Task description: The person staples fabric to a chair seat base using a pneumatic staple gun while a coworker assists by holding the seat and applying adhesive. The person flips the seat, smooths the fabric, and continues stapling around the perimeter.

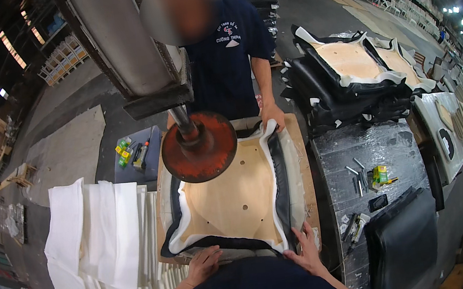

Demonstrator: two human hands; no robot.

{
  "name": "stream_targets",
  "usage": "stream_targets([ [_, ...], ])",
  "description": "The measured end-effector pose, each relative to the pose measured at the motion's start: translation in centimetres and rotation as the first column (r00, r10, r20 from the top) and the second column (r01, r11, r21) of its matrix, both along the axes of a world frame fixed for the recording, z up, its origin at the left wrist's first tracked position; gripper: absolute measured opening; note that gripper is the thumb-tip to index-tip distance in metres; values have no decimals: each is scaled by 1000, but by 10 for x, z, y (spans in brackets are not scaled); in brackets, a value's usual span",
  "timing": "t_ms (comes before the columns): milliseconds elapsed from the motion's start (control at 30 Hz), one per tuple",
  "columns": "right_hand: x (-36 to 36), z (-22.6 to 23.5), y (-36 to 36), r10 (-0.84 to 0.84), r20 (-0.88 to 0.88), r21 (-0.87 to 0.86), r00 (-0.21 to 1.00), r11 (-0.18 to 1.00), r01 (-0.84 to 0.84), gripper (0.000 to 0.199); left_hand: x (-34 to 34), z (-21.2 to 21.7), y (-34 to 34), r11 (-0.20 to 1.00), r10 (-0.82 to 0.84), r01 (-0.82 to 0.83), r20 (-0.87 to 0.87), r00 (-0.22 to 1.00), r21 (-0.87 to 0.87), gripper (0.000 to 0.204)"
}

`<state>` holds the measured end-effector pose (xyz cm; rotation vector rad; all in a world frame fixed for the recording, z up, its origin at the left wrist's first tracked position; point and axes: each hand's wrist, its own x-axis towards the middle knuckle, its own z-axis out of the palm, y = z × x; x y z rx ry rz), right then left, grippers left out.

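A light plywood seat panel lies in front of me, ringed by white padding and a black leather-like cover turned up around its edges. My left hand rests at the near edge of the cover, fingers stretched out. At the near right corner, my right hand touches the cover with thumb and fingers spread. Above the panel's far left part hangs a round, worn red press plate, hiding that area. A co-worker's hand holds the far right corner.
White padding sheets are stacked at left. A tray with tools stands behind them. On the right, a wrapped table carries small tools, a phone and black sheets. Covered panels are piled farther back.
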<state>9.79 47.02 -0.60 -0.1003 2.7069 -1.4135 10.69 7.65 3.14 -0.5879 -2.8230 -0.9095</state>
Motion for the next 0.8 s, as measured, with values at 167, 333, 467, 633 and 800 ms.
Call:
stream_targets([
  [167,2,13,3,117,-18,164,993,980,-112,107,-2,4,-10,1000,-8,8,62,998,-6,40],
  [333,4,8,-14,68,-200,371,977,929,11,78,-4,6,-14,1000,7,-7,7,1000,5,34],
  [467,-7,7,-24,12,-306,293,952,953,82,42,-14,11,-21,1000,16,-16,-2,1000,20,30],
  [633,-17,38,-30,-106,-198,107,974,986,129,23,-19,34,-20,980,186,-180,-67,980,81,27],
  [800,-54,100,-2,-304,-311,-102,900,953,286,21,-44,64,-18,927,350,-329,-104,931,179,25],
])
